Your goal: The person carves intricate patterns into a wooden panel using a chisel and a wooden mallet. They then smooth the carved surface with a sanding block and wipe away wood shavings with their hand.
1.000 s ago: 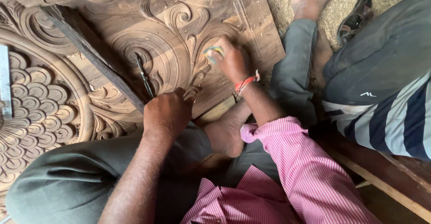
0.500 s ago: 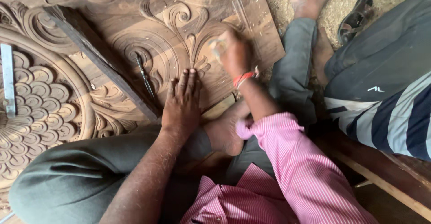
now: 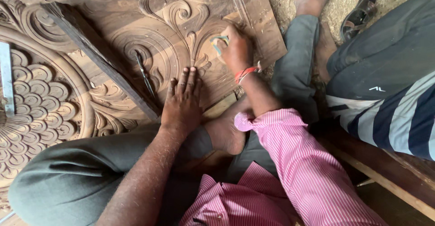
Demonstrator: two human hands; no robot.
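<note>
Wooden carved panel (image 3: 181, 31) bears two hands (image 3: 183, 101), one chisel (image 3: 144, 74).

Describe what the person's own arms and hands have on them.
The left hand and forearm are bare, with no sleeve showing. The right hand has a red and white thread band at the wrist, and a pink, finely striped shirt sleeve is rolled back above it.

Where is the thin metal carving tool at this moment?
In the head view, the thin metal tool lies loose on the carved wooden panel, left of centre. It is just left of the flat left hand, beside a dark wooden bar.
</note>
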